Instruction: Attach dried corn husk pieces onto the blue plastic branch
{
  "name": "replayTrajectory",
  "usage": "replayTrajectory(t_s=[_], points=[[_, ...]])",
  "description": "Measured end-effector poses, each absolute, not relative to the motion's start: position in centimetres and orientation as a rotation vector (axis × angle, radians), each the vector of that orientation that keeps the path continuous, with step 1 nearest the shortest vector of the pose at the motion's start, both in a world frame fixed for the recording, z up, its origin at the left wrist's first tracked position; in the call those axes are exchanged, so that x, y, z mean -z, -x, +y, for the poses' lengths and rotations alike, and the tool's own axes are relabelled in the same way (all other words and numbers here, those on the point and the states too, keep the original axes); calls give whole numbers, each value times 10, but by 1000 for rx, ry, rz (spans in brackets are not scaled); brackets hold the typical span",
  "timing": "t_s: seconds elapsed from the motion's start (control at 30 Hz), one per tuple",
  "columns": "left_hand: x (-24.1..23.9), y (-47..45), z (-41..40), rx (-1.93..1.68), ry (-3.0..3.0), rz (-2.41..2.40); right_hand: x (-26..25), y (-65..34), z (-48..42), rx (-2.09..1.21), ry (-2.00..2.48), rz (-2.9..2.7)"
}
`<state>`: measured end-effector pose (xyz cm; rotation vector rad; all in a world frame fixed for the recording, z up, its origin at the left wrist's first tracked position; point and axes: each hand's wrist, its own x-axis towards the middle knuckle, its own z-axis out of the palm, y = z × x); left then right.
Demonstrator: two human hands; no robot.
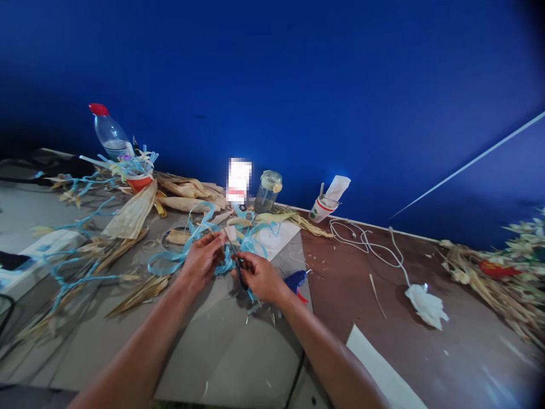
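The left hand point(203, 258) was to the left of the blue glue gun point(295, 280). Its fingers were closed narrowly on a pale husk piece point(230, 233), which stood up just above the fingertips. The right hand point(260, 276) was just beside the glue gun, also on its left side, and its fingers were wrapped around dark scissors point(239, 271). The tip of the scissors pointed up toward the husk piece, but I could not tell if it touched it. Light blue ribbon point(170, 262) lay in loops under and around both hands, left of the glue gun.

Behind the glue gun, near the blue wall, stood a glass jar point(268, 190), and a little to the right of it a paper cup point(321, 209). To the right of the glue gun, a white cable point(366, 243) ran over the brown table point(349, 295) to a white paper flower point(426, 305). Well to the left of the glue gun lay dry husks point(131, 215), and farther back a plastic bottle point(108, 133) with a red cap.
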<state>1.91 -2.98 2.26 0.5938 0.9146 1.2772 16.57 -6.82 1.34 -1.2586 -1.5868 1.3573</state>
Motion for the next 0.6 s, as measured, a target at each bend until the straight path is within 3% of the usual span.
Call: replayTrajectory(t_s=[0.6], points=[[-24,-19,-32,-1245,-681,924,-12,-166,-65,-1440,1262,-1425]])
